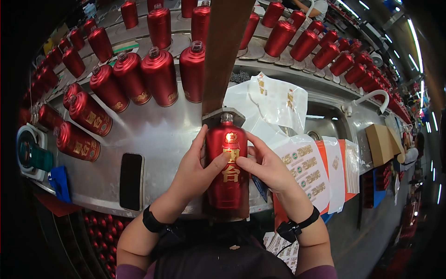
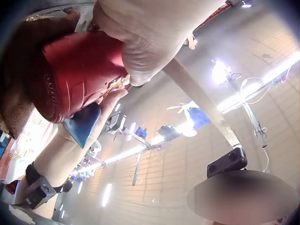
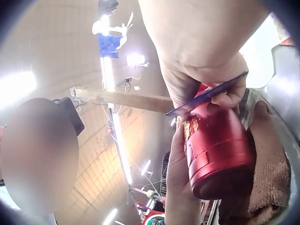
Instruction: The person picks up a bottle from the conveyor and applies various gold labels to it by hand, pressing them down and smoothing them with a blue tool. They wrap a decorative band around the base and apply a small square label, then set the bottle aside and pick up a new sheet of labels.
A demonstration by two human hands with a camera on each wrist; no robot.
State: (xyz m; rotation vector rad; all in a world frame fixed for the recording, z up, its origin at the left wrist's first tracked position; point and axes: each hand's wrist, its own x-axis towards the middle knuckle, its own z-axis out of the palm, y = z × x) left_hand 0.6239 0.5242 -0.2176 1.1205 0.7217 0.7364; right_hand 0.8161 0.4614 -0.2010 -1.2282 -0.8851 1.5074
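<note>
A red bottle with gold characters lies between both hands, its clear neck pointing away from the body. The left hand grips its left side, thumb on the gold lettering. From the other side the right hand holds it, its thumb also pressing the lettering. A thin dark blue blade-like piece is held in the right hand's curled fingers, and shows in the left wrist view beside the red bottle. Brown cloth lies under the bottle.
Several red bottles stand at the back and left. A phone lies left of the hands. A brown post rises behind the bottle. Sticker sheets, a sink and a cardboard box are on the right.
</note>
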